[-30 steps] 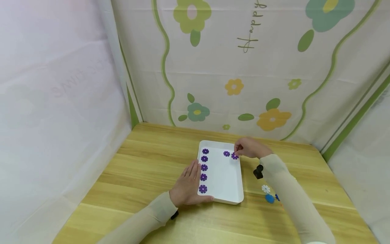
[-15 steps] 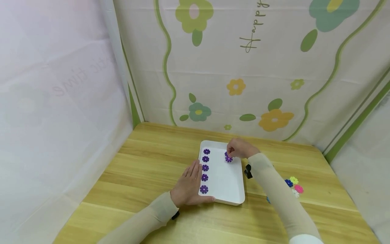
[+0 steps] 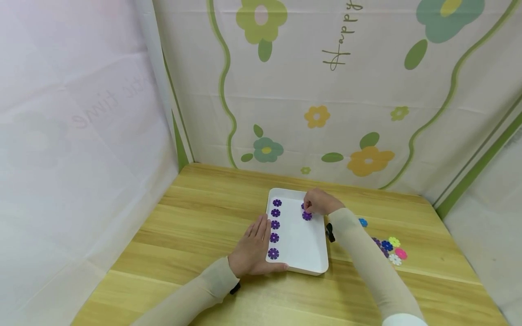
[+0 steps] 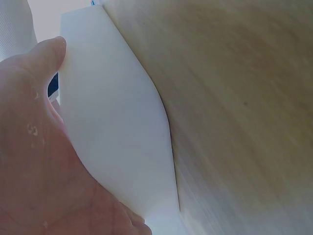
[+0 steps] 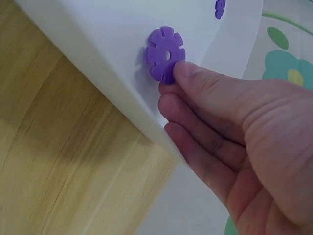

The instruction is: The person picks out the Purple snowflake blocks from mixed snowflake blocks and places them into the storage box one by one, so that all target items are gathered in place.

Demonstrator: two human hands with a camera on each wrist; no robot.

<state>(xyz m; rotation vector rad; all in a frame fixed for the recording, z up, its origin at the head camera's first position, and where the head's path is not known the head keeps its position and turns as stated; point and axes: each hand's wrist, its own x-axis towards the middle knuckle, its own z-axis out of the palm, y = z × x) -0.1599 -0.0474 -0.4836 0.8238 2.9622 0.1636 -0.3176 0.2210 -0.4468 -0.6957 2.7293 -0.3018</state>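
Observation:
A white rectangular tray [image 3: 297,253] lies on the wooden table. Along its inner left side runs a column of several purple snowflake discs [image 3: 275,225]. My left hand [image 3: 253,251] rests against the tray's near left corner, fingers straight along the left wall and thumb along the near wall. Over the tray's far right part, my right hand [image 3: 321,202] pinches a notched purple snowflake disc [image 5: 157,56] between thumb and fingers. Another purple disc [image 3: 303,206] lies just beyond it, partly hidden by those fingers. Whether the pinched disc touches the tray floor I cannot tell.
Right of the tray, loose snowflake discs in purple, dark blue [image 3: 387,246], yellow [image 3: 394,241], pink [image 3: 401,253] and white [image 3: 395,259] lie together, partly behind the right sleeve. A lighter blue disc [image 3: 363,222] sits apart. A printed cloth [image 3: 285,113] hangs behind the table.
My right hand has moved left from the tray's right wall with the purple disc, then slightly nearer to me. More loose discs show beside the sleeve. The left hand has stayed in place.

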